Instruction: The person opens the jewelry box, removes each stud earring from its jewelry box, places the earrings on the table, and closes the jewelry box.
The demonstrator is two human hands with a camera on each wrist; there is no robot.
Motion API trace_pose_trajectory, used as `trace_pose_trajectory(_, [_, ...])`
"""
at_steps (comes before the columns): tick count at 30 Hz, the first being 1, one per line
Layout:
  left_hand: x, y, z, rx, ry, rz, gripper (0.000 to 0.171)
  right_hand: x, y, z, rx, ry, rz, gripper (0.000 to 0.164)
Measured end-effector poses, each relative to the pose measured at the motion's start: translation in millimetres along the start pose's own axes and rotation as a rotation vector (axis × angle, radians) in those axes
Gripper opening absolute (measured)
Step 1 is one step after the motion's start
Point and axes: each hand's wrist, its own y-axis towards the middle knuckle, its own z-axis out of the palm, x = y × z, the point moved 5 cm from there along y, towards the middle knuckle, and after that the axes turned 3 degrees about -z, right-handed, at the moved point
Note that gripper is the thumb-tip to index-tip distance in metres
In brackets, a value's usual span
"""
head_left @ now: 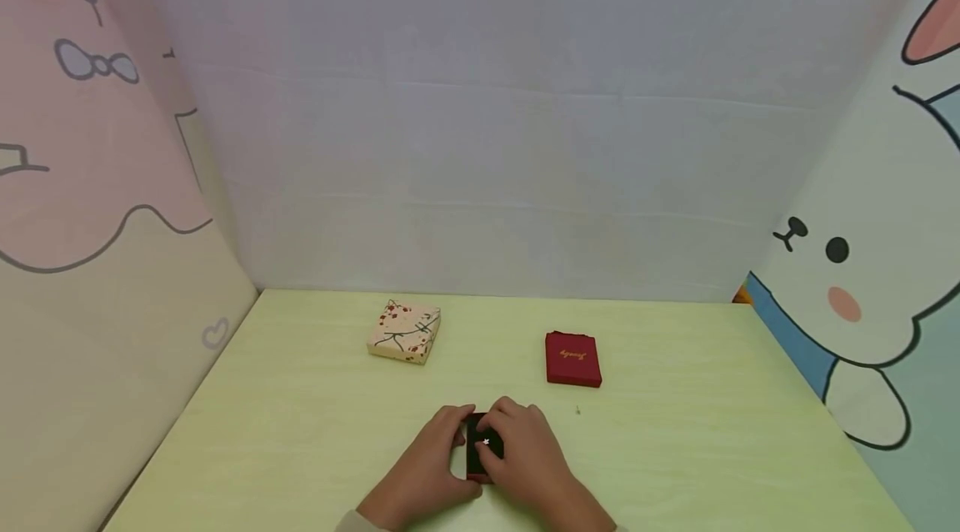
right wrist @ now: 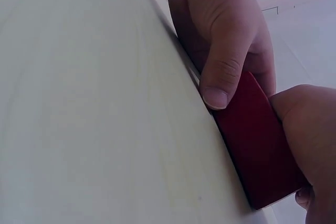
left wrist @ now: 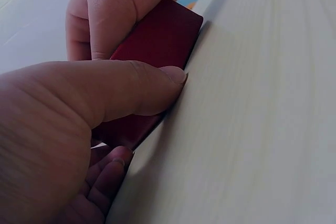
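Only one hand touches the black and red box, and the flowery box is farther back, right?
Not one: both the left hand and right hand touch the black and red box in the head view. The flowery box is farther back.

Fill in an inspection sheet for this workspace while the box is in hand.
Surface: pale table, upright and flat-looking items only.
Job's things: black-topped box with red sides, near the front edge of view; small pale star at its top.
Clutter: flower box far left of centre; red case to its right; speck nearby, too small to identify.
Hands: left hand grips the box; right hand at its top, pinch on the star unclear.
Cables: nothing seen.
Surroundings: plain backdrop; cartoon side panels.
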Motion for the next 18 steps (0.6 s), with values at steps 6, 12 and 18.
trace_pose_trajectory(6, [0.4, 0.5, 0.1, -0.006, 0.005, -0.006, 0.092, -0.9, -0.8, -2.4, 0.02, 0.007, 0.017, 0.01])
trace_pose_trajectory(12, [1.3, 1.6, 0.6, -0.004, 0.001, -0.004, 0.092, -2.9, -0.3, -4.5, 0.066, 0.029, 0.04, 0.01])
trace_pose_trajectory(18, [3.3, 1.5, 0.4, -0.003, 0.001, -0.005, 0.092, -5.3, -0.6, -3.0, 0.111, 0.032, 0.044, 0.012])
